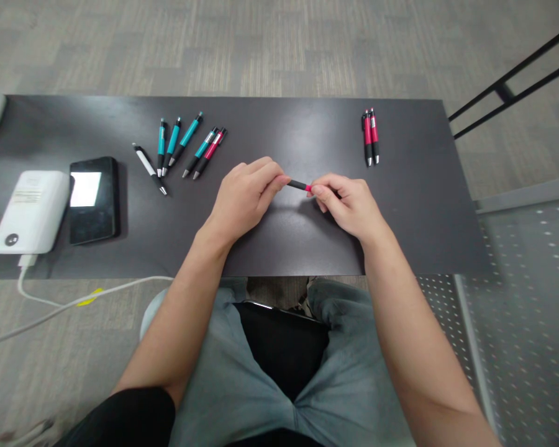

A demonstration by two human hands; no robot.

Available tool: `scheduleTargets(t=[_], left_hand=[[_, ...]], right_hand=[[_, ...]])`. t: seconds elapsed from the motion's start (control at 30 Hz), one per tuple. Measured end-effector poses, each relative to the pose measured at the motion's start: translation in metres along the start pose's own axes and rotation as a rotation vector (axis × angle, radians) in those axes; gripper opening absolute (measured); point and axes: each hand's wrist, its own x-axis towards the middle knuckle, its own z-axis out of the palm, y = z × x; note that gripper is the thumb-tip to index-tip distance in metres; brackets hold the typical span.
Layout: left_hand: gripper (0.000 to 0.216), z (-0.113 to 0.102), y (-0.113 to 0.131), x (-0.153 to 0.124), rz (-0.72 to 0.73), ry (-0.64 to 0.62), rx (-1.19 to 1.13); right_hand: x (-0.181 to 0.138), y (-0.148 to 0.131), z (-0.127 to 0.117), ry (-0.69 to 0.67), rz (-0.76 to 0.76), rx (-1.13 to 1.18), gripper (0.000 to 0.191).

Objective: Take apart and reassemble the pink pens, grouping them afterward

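Note:
Both my hands meet over the middle of the dark table (400,217) and hold one red and black pen (300,185) between them. My left hand (245,195) pinches the pen's black end with thumb and fingers closed. The red end is gripped in the curled fingers of my right hand (347,205). Most of the pen is hidden inside the two hands. To the far left lies a row of several pens (186,146), mostly teal, one red, one white. Two red pens (371,136) lie side by side at the far right.
A black phone (94,198) with a lit screen lies at the left, beside a white power bank (30,211) whose white cable (74,301) hangs off the near edge. A black metal frame (507,87) stands at the upper right. My legs are under the table.

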Motion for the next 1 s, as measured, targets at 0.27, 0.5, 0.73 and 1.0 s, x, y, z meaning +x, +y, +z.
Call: scheduleTargets(t=[0.27,0.5,0.73,1.0], left_hand=[[0.046,-0.004,-0.005,0.0,0.078,-0.013,0.026],[0.019,-0.01,-0.009,0.0,0.047,0.035,-0.014],[0.013,-0.01,-0.009,-0.001,0.076,0.116,0.031],[0.017,-0.001,0.003,-0.002,0.087,0.022,-0.045]], right_hand=[[0.0,0.003,0.002,0.039,0.047,0.1,0.064],[0.001,0.013,0.005,0.309,-0.032,0.114,0.051],[0.007,0.026,0.005,0.413,-0.007,0.289,0.056],[0.009,0.002,0.013,0.342,0.112,0.528,0.06]])
